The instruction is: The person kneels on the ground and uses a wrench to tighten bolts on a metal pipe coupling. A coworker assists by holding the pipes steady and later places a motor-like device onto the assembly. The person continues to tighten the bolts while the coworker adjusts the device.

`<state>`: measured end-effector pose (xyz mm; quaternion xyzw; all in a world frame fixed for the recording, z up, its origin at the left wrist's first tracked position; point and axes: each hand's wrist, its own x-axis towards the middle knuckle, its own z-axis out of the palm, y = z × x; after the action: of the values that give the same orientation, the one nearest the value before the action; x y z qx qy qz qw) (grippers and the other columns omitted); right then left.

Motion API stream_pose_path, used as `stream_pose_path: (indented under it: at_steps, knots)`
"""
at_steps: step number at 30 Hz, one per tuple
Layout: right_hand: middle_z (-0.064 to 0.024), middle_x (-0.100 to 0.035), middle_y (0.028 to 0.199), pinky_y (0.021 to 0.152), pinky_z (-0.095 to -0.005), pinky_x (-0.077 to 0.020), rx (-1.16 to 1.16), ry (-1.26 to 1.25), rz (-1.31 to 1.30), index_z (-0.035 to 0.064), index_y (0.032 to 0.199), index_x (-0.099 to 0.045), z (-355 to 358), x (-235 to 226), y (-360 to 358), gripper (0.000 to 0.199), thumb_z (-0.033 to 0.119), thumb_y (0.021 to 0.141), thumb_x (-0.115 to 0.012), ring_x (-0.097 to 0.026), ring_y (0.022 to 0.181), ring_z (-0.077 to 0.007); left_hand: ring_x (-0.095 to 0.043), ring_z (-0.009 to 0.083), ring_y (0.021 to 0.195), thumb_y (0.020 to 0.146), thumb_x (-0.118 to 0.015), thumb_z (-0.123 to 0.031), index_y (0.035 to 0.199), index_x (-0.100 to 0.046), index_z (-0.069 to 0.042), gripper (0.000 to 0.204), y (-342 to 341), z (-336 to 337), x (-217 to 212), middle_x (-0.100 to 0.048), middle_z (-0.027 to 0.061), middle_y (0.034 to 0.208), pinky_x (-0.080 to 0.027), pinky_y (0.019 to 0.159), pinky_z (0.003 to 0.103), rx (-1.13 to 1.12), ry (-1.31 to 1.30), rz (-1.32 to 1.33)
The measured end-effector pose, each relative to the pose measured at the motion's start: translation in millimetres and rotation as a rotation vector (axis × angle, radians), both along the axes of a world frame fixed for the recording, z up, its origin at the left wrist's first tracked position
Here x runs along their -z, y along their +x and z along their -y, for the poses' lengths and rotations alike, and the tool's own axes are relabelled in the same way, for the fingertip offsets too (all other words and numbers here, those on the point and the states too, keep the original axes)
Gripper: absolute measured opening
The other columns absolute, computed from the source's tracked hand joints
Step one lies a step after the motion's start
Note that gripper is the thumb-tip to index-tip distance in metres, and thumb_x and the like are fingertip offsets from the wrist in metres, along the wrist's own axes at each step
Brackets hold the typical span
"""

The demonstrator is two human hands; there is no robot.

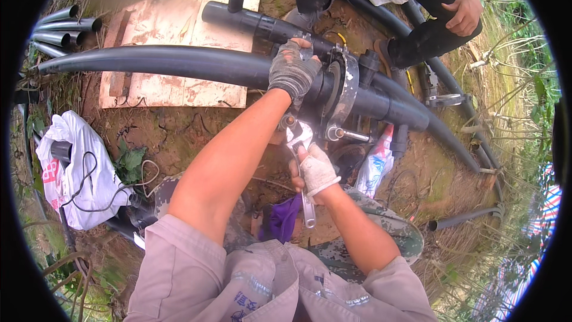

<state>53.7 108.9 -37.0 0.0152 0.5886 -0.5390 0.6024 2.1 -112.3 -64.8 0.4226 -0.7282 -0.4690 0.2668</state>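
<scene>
A long black pipe [179,62] runs across in front of me into a round metal pipe clamp [344,92]. My left hand [293,70], in a grey fingerless glove, is closed over the pipe just left of the clamp; its fingertips curl over the far side and are partly hidden. In a white glove, my right hand [316,170] grips an adjustable wrench [308,209] by its handle. The wrench's jaw is up at a bolt [289,120] below my left wrist; whether it fits around the bolt I cannot tell. Another clamp bolt [338,133] sticks out to the right.
A person in dark trousers sits beyond the clamp, one hand [463,15] on a knee. Behind the pipe lies a wooden board [173,92]. A white bag [83,173] with a black cord is at left, a plastic bag [376,164] right, a purple cloth [283,219] near me.
</scene>
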Motion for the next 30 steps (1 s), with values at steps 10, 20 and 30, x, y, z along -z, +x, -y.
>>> stream_pose_path:
  at_steps: [10, 20, 30]
  knots:
    - [-0.0014, -0.045, 0.057, 0.035, -0.0300, -0.0291, -0.078, 0.238, -0.222, 0.0152, 0.093, -0.043, 23, 4, -4, 0.024, 0.032, 0.107, -0.051, -0.040, 0.039, -0.0134, -0.069, 0.0290, 0.098, 0.080, -0.079, -0.021, 0.113, -0.066, -0.011, 0.036, 4, -3, -4, -0.071, 0.0148, 0.106, -0.054, 0.092, 0.040, -0.030, -0.003, 0.016]
    - [-0.0043, -0.052, 0.068, 0.038, -0.0318, -0.0387, 0.262, -0.014, 0.023, 0.0159, 0.105, -0.044, 9, 14, 46, 0.024, 0.039, 0.108, -0.049, -0.045, 0.042, -0.0161, -0.069, 0.0306, 0.099, 0.081, -0.079, -0.022, 0.112, -0.066, -0.012, 0.035, 2, 0, -7, -0.071, 0.0147, 0.107, -0.053, 0.091, 0.040, -0.026, -0.017, 0.024]
    - [-0.0051, -0.055, 0.065, 0.043, -0.0318, -0.0382, -0.482, 0.285, -0.292, 0.0101, 0.100, -0.053, 31, -28, -59, 0.020, 0.029, 0.106, -0.053, -0.046, 0.045, -0.0152, -0.068, 0.0329, 0.100, 0.080, -0.076, -0.021, 0.108, -0.067, -0.011, 0.032, 6, 1, -2, -0.069, 0.0181, 0.106, -0.053, 0.092, 0.038, -0.030, -0.051, -0.079]
